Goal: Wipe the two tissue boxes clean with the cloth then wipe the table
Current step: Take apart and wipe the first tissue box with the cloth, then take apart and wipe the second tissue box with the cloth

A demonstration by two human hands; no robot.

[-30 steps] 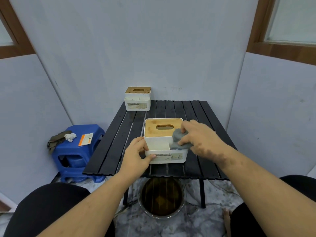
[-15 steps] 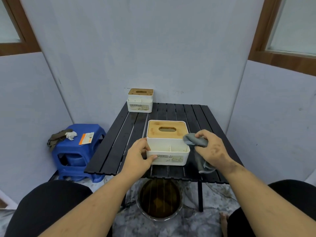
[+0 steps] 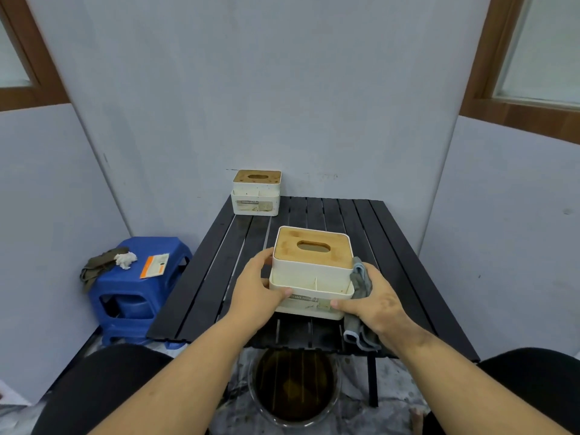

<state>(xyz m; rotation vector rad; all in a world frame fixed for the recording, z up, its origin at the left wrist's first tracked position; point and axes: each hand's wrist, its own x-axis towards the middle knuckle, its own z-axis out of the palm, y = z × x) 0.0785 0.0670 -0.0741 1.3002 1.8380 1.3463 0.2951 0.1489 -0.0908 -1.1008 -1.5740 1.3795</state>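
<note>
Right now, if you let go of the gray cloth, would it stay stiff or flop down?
Probably flop. The gray cloth already bends around the corner of the near tissue box, and its loose end hangs in folds below the right hand. It also looks thin, so it is likely light and would slump onto the black table.

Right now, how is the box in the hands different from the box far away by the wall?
The near tissue box is gripped by the left hand and right hand; the far tissue box stands untouched at the table corner. The near one looks clean, the far one speckled. Both are white with wooden lids.
</note>
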